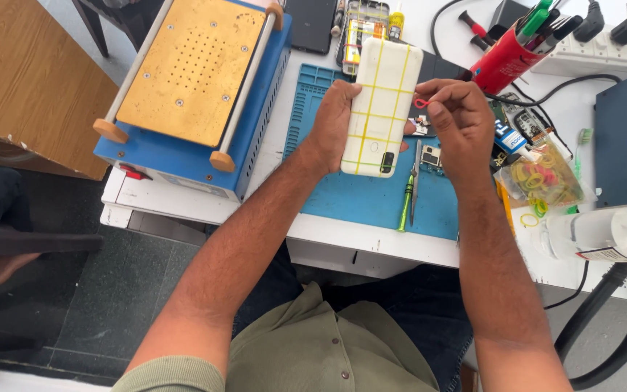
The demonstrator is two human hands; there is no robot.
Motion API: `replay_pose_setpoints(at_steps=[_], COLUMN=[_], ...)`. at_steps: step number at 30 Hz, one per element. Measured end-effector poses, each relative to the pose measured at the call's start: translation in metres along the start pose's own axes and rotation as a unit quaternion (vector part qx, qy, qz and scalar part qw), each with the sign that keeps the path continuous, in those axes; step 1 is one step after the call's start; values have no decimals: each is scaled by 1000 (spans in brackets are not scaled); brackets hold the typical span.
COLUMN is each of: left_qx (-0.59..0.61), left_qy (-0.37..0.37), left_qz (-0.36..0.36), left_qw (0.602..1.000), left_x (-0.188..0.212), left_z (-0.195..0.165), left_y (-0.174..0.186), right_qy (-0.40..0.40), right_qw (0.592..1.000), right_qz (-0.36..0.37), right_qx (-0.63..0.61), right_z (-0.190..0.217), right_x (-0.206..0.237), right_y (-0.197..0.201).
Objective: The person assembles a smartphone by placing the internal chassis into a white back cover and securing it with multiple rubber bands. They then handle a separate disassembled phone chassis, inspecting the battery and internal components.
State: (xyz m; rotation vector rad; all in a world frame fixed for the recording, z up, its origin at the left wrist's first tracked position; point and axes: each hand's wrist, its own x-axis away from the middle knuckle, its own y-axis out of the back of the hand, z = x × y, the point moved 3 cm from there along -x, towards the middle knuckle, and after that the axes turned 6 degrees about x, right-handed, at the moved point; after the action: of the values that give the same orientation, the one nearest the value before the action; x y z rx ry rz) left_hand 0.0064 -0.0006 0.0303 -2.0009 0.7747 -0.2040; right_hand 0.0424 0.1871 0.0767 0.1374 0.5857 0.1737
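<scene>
Left hand point(333, 125) grips a white phone point(380, 106) (banded with yellow elastics) above the blue mat point(361, 192); right hand point(455, 120) pinches a red rubber band point(421, 103); beside it, a clear bag point(548, 178) holds yellow bands

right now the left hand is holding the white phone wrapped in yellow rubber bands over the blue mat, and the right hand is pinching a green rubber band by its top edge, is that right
Not quite: the head view shows the rubber band pinched in the right hand is red, not green. The rest holds: the left hand holds the white phone wrapped in yellow rubber bands over the blue mat.
</scene>
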Motion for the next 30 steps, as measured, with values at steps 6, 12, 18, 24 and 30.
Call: replay_pose_setpoints(at_steps=[6,12,18,24,30], left_qx=[35,63,41,51,40], left_qy=[6,21,10,29,32], left_qz=[36,54,61,67,70], left_qw=[999,996,997,996,996], left_x=[5,7,6,8,7], left_z=[-4,-6,-4,-3,2], left_y=[-2,-1,4,1,-6], right_qy=[-15,-8,7,22,46], right_qw=[1000,1000,1000,999,997], right_qz=[-18,-9,-6,-14,-49], right_qx=[-9,-11,6,24,32], right_z=[6,9,9,7,11], right_x=[4,4,6,8,11], right_y=[1,0,1,2,4])
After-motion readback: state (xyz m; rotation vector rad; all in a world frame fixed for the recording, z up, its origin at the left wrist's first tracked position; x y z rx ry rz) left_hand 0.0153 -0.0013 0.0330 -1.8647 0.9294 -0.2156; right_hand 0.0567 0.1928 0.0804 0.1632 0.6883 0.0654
